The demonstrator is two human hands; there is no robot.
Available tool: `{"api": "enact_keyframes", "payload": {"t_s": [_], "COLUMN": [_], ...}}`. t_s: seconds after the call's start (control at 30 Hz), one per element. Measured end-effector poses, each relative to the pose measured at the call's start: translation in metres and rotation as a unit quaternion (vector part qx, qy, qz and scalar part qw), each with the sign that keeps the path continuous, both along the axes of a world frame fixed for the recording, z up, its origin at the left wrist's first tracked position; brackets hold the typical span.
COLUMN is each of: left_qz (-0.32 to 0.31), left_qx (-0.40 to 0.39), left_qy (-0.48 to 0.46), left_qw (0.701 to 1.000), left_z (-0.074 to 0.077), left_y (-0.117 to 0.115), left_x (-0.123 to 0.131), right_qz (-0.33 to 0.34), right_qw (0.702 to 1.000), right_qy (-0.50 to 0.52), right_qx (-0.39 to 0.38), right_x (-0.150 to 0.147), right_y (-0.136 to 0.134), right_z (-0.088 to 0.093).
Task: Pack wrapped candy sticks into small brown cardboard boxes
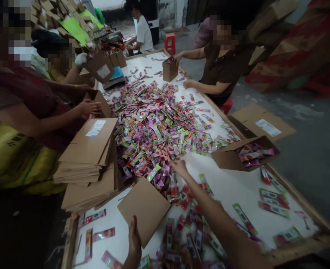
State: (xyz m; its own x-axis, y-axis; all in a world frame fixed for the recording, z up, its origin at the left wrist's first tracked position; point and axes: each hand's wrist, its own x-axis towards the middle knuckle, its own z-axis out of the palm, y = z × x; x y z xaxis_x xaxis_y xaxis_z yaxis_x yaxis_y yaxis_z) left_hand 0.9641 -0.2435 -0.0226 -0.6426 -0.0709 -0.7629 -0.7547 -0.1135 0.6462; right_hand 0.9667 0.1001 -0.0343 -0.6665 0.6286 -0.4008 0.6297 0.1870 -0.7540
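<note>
My left hand (134, 241) grips the near edge of a small brown cardboard box (144, 209) that stands on the white table (232, 186). My right hand (178, 167) reaches forward to the near edge of a big heap of colourful sachets (153, 127); its fingers are blurred against the packets, so I cannot tell if they hold any. Loose sachets (181, 228) lie scattered under my right forearm.
A stack of flat cardboard boxes (89, 149) sits at the left. An open box with sachets (246, 153) lies at the right edge, by the wooden rim (302, 201). Several other people work around the table; one handles a small box (170, 69) at the far end.
</note>
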Motion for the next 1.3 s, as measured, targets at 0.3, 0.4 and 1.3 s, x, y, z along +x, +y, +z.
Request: {"api": "enact_keyframes", "payload": {"t_s": [0.3, 0.4, 1.3], "left_qz": [0.003, -0.007, 0.026], "left_qx": [-0.008, -0.017, 0.051], "left_qy": [-0.03, -0.016, -0.053], "left_qw": [1.0, 1.0, 0.997], "left_z": [0.001, -0.002, -0.003], "left_y": [0.0, -0.003, -0.014], "left_x": [-0.003, -0.002, -0.006], "right_qz": [0.139, 0.168, 0.194], "right_qw": [0.982, 0.978, 0.979], "right_qy": [0.101, 0.118, 0.005], "right_qx": [0.078, 0.043, 0.064], "right_x": [-0.066, -0.038, -0.087], "right_y": [-0.067, -0.11, -0.1], "right_z": [0.0, 0.0, -0.006]}}
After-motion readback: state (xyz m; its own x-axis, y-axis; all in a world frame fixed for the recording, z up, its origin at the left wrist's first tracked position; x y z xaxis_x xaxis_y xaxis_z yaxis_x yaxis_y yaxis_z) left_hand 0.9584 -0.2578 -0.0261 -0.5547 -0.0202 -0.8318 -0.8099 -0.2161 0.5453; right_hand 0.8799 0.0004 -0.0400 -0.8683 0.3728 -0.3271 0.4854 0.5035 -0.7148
